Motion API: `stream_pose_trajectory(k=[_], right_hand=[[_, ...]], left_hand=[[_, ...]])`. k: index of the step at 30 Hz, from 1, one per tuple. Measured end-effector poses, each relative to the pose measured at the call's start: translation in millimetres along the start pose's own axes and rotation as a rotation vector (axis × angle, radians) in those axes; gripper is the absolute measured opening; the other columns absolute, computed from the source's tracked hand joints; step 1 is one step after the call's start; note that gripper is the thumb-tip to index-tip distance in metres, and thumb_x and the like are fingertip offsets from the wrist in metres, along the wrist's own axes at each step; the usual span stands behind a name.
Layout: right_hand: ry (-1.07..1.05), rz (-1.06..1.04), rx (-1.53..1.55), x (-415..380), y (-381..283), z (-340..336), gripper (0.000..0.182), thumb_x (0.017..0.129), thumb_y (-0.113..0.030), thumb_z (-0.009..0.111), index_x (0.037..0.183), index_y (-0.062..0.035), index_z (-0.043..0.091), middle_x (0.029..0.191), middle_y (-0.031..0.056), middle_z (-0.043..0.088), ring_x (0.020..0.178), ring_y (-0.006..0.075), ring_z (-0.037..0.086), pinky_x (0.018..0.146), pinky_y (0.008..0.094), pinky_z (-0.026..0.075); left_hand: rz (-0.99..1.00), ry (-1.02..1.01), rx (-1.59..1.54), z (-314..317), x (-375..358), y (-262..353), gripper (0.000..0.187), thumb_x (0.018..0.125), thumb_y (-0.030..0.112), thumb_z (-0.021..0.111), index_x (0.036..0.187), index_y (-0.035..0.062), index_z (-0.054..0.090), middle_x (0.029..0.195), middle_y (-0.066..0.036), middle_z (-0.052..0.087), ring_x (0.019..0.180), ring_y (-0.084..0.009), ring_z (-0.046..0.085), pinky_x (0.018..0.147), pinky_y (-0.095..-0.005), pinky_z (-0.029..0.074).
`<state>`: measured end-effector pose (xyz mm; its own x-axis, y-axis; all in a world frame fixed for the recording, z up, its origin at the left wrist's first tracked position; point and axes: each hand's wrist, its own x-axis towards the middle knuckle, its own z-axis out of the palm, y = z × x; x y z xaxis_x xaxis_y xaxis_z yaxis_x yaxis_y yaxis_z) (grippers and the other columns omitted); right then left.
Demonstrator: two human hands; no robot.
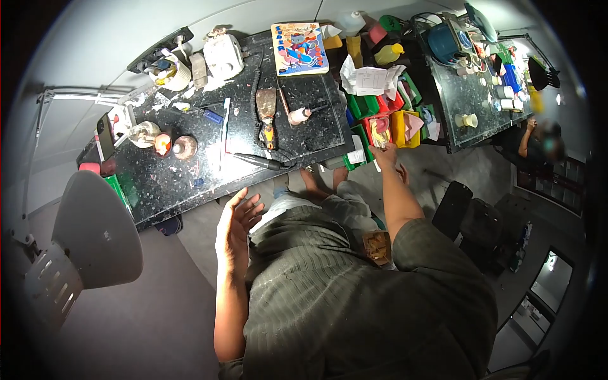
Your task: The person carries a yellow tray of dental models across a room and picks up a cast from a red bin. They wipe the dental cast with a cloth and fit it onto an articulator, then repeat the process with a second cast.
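The black worktop (190, 177) is the landmark here. Along its right edge stands a cluster of coloured bins (386, 120), green, red and yellow. The right hand (385, 155) reaches out to the red bin (380, 130) at the near end of that cluster, fingers curled at its front rim; whether they pinch anything cannot be told, since the fingertips are too small and partly hidden. A white paper slip (358, 155) lies just beside this hand, at the worktop's near right corner.

The left hand (237, 218) hangs in the air just off the worktop's near edge, palm open, fingers spread and pointing up toward the worktop, holding nothing.

On the worktop, nearest the left hand, a black pen-like tool (256, 161) lies with its long axis running roughly along the near edge, its tip toward the right. Beyond it a scraper with a broad blade (266, 111) lies lengthwise away from the near edge. A colourful picture book (299, 47) rests at the worktop's far edge, and white crumpled papers (370, 79) sit behind the bins. A grey chair (95, 234) stands off the worktop's left corner
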<state>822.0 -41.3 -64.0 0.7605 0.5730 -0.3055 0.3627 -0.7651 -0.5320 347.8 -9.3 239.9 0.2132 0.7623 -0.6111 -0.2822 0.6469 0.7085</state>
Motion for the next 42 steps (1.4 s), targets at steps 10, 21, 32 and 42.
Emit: stream_pose_trajectory(k=[10, 21, 32, 42], right_hand=[[0.071, 0.205, 0.065, 8.9, -10.4, 7.5, 0.081, 0.060, -0.027, 0.093, 0.123, 0.0005, 0.051, 0.119, 0.0193, 0.062, 0.106, 0.0325, 0.061, 0.094, 0.0387, 0.048], [0.233, 0.168, 0.261, -16.8, -32.1, 1.2, 0.069, 0.068, -0.018, 0.088, 0.123, -0.0027, 0.050, 0.118, 0.0180, 0.060, 0.105, 0.0302, 0.062, 0.093, 0.0385, 0.050], [0.201, 0.249, 0.294, 8.7, -23.5, 18.1, 0.084, 0.057, -0.022, 0.092, 0.126, 0.0008, 0.050, 0.121, 0.0211, 0.058, 0.111, 0.0324, 0.057, 0.097, 0.0389, 0.045], [0.136, 0.167, 0.324, 8.3, -5.5, 9.5, 0.067, 0.064, -0.019, 0.087, 0.120, -0.0040, 0.053, 0.112, 0.0164, 0.064, 0.103, 0.0307, 0.063, 0.093, 0.0380, 0.049]], left_hand=[[0.024, -0.008, -0.003, 0.2, -4.2, -3.2, 0.066, 0.097, 0.054, 0.042, 0.142, 0.0059, 0.045, 0.135, -0.018, 0.055, 0.119, -0.0268, 0.055, 0.105, -0.0410, 0.038], [0.011, -0.017, -0.009, 1.6, -3.0, -5.0, 0.067, 0.096, 0.055, 0.042, 0.142, 0.0064, 0.045, 0.134, -0.018, 0.055, 0.119, -0.0266, 0.055, 0.105, -0.0411, 0.038], [-0.002, -0.038, 0.008, 2.3, -2.3, -8.2, 0.067, 0.096, 0.055, 0.043, 0.142, 0.0066, 0.045, 0.135, -0.019, 0.055, 0.119, -0.0279, 0.055, 0.106, -0.0421, 0.037], [0.007, -0.039, -0.004, 0.6, -2.0, -6.4, 0.068, 0.096, 0.055, 0.043, 0.142, 0.0062, 0.044, 0.135, -0.018, 0.055, 0.120, -0.0277, 0.054, 0.106, -0.0422, 0.037]])
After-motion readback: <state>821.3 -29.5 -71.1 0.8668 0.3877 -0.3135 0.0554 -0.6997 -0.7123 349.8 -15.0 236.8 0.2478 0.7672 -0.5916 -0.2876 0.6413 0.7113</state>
